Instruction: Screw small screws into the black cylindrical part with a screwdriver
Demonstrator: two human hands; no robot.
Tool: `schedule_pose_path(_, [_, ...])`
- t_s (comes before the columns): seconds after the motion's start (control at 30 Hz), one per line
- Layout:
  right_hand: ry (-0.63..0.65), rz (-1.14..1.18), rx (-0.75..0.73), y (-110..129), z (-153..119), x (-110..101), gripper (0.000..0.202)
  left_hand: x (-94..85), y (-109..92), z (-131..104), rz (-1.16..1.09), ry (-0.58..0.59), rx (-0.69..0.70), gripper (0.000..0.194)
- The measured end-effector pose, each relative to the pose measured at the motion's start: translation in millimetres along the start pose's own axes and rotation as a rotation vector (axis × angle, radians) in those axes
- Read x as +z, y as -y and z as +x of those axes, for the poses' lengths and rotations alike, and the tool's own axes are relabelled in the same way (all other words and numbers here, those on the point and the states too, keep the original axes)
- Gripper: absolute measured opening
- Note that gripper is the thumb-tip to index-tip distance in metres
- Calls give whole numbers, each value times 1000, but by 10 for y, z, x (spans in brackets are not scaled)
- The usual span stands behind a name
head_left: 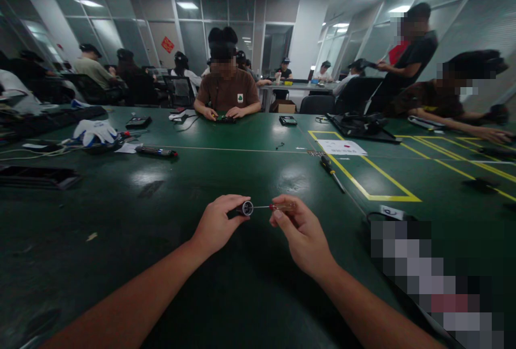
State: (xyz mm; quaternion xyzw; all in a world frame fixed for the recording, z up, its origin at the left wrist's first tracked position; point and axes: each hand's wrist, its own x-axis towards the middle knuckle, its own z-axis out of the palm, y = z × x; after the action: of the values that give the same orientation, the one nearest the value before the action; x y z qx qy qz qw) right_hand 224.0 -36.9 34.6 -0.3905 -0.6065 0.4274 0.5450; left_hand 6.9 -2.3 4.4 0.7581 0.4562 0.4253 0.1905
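Observation:
Over the green table, my left hand (220,223) is closed around a small dark cylindrical part (247,208) with a light ring at its round end, which faces me. Its kind is not clear, and my fingers hide most of it. My right hand (303,233) pinches a small screwdriver (284,206) by its clear amber handle with a red collar. The thin shaft points left, and its tip reaches the ringed end of the dark part. Whether the tip sits inside or only touches the rim, I cannot tell.
A black-and-yellow screwdriver (332,173) lies to the right, beside a yellow tape outline (393,198) and a paper sheet (342,147). White gloves (94,133) and a dark pen-like tool (156,151) lie left. Across the green table (177,273) a person (228,88) handles a dark part.

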Motion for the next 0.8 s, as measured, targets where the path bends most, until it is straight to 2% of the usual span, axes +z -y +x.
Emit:
schedule_pose_path(0.1, [12,-42,-23,40,-20,6,21,10,23,-6,17,3,8,40])
schedule_pose_path(0.2, [-66,-136,-31,53,-18,13,31,14,12,-12,13,10,26,39])
schedule_pose_path(0.27, [-130,-138,-5,41,-6,13,28,11,-5,-14,6,18,30,39])
schedule_pose_path(0.43, [-222,19,51,-47,36,-5,25,0,-35,-11,7,42,7,41])
schedule_pose_path(0.57, [-223,104,102,-130,74,-20,28,3,-17,-7,8,34,2,42])
schedule_pose_path(0.73, [-196,404,296,-131,145,-48,32,-13,21,1,0,-18,20,41])
schedule_pose_path(0.8, [-179,475,326,-117,158,-57,31,-23,19,3,11,-36,22,41])
